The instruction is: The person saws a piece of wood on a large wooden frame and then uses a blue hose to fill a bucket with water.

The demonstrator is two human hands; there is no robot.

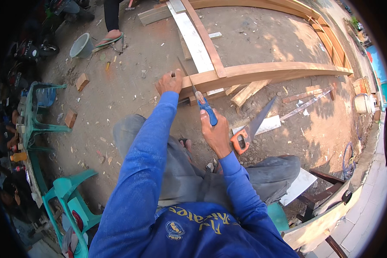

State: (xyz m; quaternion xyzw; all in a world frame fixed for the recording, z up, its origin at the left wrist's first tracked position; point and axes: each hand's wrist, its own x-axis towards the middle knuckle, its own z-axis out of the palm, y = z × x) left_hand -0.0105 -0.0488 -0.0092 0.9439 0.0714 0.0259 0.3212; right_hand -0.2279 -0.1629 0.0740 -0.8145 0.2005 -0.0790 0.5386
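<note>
My right hand is closed around the blue handle of a handsaw. Its thin blade crosses a long wooden beam close to the beam's left end, and the tip sticks out past the far side. Just left of the blade, my left hand grips the end of the beam, with its fingers bent over the wood. A second, narrower wooden piece meets the beam from the far side, beside a pale board.
On the dirt to the right lies another handsaw with an orange handle, near wood offcuts. Green plastic chairs stand at the left. Farther off are a grey bucket and another person's sandalled foot.
</note>
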